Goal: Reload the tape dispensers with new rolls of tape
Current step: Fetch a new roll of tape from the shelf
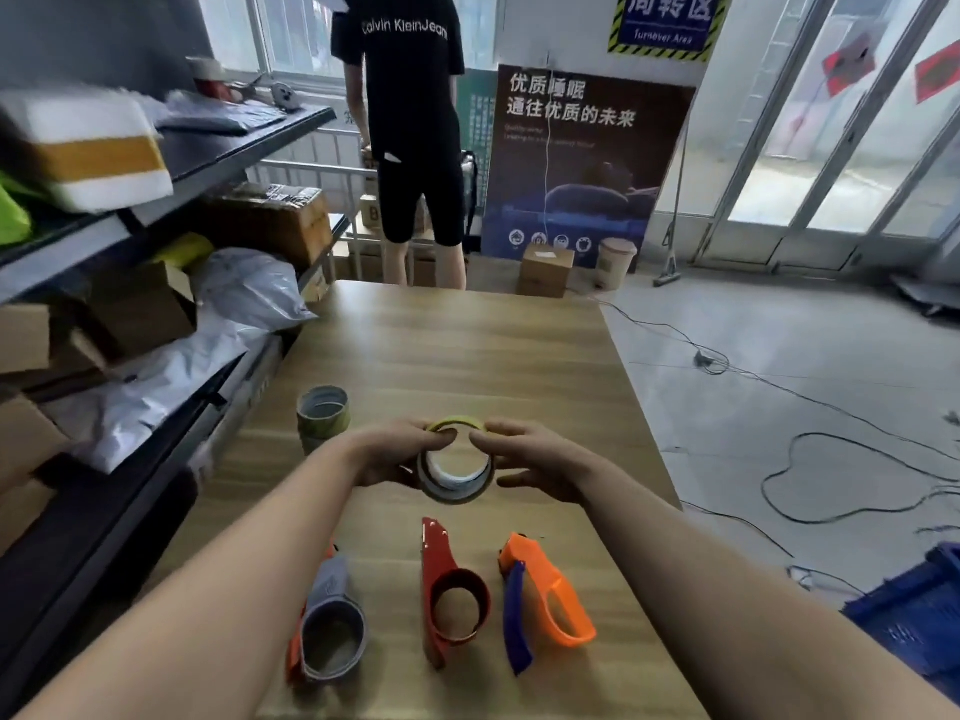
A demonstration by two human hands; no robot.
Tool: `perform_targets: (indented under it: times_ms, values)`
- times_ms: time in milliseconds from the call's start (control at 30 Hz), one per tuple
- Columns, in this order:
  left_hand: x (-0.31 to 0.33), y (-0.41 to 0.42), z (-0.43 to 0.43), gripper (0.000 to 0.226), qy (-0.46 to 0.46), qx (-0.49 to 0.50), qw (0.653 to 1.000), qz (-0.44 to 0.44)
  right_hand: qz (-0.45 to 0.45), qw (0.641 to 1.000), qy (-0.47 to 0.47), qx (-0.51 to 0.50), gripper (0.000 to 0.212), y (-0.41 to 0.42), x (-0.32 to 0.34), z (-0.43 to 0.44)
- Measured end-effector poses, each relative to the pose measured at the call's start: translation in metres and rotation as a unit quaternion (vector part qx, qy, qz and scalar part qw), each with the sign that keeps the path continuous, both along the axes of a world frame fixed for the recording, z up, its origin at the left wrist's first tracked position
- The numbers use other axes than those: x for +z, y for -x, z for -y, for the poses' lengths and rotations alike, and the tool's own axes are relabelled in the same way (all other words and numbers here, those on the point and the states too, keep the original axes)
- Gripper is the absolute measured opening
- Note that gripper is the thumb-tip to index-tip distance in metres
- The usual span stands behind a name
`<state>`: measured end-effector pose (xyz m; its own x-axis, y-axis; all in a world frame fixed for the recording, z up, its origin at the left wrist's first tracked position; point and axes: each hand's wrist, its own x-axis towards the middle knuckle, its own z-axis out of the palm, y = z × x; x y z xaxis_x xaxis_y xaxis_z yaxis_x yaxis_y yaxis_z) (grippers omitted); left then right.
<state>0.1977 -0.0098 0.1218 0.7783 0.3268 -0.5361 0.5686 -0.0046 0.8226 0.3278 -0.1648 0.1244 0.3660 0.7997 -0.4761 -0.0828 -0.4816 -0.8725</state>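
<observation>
Above the middle of the wooden bench [467, 345], both hands hold a roll of tape [455, 472] clear of the surface, its open core facing the camera. The left hand [400, 454] is clamped on the roll's left side, thumb hooked over the yellowish upper rim. The right hand [530, 462] grips the right side, fingertips pinching at the top edge beside the left thumb.

Nearer the camera, three tape dispensers lie in a row on the bench, each apart from its neighbours. The grey and orange dispenser [330, 626] sits on the left under the left forearm, the red dispenser [449, 595] in the middle, and the orange dispenser with a blue handle [543, 597] on the right. Whether any of them carries tape is unclear.

Left of the hands, a short stack of tape rolls [323, 415] stands upright on the bench.

Beyond the bench's far end, a person in black clothes [410, 122] stands facing away.
</observation>
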Motion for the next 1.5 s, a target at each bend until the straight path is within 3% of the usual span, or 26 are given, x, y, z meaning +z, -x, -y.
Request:
perform_targets:
  times_ms: [100, 233, 433, 767, 933, 1167, 1233, 1367, 1500]
  values:
    - [-0.014, -0.019, -0.011, 0.036, -0.004, 0.016, 0.999, -0.033, -0.016, 1.0, 0.015, 0.002, 0.01, -0.016, -0.02, -0.014]
    - [-0.033, -0.04, -0.028, 0.046, 0.002, 0.006, 0.998, -0.062, -0.03, 0.999, 0.036, -0.018, 0.053, -0.035, -0.049, -0.036]
    - [-0.067, -0.067, -0.048, 0.056, 0.035, 0.019, 0.994, -0.102, -0.045, 0.992, 0.095, -0.066, 0.072, -0.051, -0.083, -0.065]
    - [-0.108, -0.093, -0.074, 0.063, 0.04, 0.037, 0.991, -0.123, -0.065, 0.981, 0.14, -0.115, 0.07, -0.071, -0.121, -0.101]
    - [-0.115, -0.1, -0.078, 0.058, 0.026, 0.025, 0.992, -0.121, -0.078, 0.975, 0.151, -0.144, 0.051, -0.072, -0.135, -0.11]
    - [-0.119, -0.098, -0.077, 0.05, 0.039, 0.022, 0.995, -0.091, -0.074, 0.969, 0.166, -0.167, 0.059, -0.071, -0.14, -0.112]
    - [-0.122, -0.093, -0.08, 0.06, 0.027, -0.003, 0.997, -0.073, -0.064, 0.97, 0.163, -0.168, 0.061, -0.07, -0.139, -0.112]
    - [-0.13, -0.087, -0.081, 0.118, -0.04, -0.05, 0.997, -0.036, -0.043, 0.975, 0.141, -0.166, 0.058, -0.066, -0.135, -0.111]
    - [-0.134, -0.095, -0.073, 0.117, -0.17, -0.085, 0.982, 0.013, -0.055, 0.974, 0.149, -0.163, 0.071, -0.064, -0.136, -0.111]
